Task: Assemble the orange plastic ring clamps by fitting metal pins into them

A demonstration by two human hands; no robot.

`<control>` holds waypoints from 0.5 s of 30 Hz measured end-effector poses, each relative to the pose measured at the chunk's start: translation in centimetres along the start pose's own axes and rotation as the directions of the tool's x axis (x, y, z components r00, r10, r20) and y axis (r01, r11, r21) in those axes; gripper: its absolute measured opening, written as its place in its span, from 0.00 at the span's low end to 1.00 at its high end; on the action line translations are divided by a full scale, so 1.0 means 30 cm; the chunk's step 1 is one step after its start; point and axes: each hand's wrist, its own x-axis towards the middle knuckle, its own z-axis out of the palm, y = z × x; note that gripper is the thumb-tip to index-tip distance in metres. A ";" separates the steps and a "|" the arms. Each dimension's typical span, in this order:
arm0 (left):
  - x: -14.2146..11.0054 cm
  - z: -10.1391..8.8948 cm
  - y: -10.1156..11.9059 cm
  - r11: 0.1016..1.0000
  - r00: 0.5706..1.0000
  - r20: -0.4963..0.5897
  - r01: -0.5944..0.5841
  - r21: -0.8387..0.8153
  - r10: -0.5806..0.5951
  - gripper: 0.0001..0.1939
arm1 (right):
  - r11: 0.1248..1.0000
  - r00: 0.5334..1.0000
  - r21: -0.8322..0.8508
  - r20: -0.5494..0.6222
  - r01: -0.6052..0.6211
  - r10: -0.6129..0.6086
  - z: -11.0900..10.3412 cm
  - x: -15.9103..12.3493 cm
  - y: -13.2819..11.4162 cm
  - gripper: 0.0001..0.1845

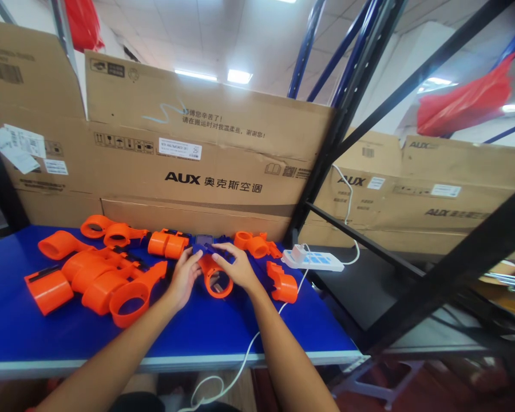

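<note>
Between my two hands is an orange tape dispenser (209, 268), its round ring towards me and a dark blue part (202, 248) at its far end. My left hand (186, 277) grips it from the left, thumb and fingers closed near the blue part. From the right, my right hand (237, 265) closes on it, with the thumb along the orange body. The fingertips' exact contact is partly hidden. Just behind the hands stands a small dark grey block (205, 240). Close by on the left lies a pair of orange dispensers (168, 244).
Several orange dispensers (98, 274) are heaped on the left of the blue table (189, 337). More orange pieces (257, 244) lie at the back right, one dispenser (283, 284) nearer. A white power strip (313, 259) trails its cable over the front edge. Cardboard (214, 154) walls the back.
</note>
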 end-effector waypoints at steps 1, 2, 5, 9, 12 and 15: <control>0.000 0.000 0.000 1.000 1.000 0.002 -0.001 0.004 0.001 0.22 | 1.000 1.000 -0.002 -0.001 -0.004 0.004 0.002 0.000 0.000 0.17; 0.000 -0.001 0.000 1.000 1.000 0.001 -0.003 0.007 0.003 0.22 | 1.000 1.000 -0.004 -0.004 -0.010 0.010 0.004 -0.001 0.000 0.17; -0.001 -0.001 0.001 1.000 1.000 -0.005 -0.015 0.008 0.015 0.25 | 1.000 1.000 -0.005 -0.009 -0.029 0.029 0.007 -0.003 0.002 0.17; -0.004 0.005 0.006 0.999 0.999 0.006 -0.045 -0.015 0.045 0.28 | 0.999 0.999 0.007 -0.001 -0.034 0.034 0.005 -0.003 0.005 0.19; -0.012 0.015 0.013 0.995 0.996 0.037 -0.080 -0.062 0.082 0.30 | 0.998 0.999 0.046 0.013 -0.034 0.034 0.005 -0.004 0.008 0.22; -0.020 0.023 0.021 0.987 0.989 0.082 -0.113 -0.116 0.123 0.34 | 0.997 0.999 0.068 0.031 -0.028 0.026 0.005 -0.009 0.010 0.28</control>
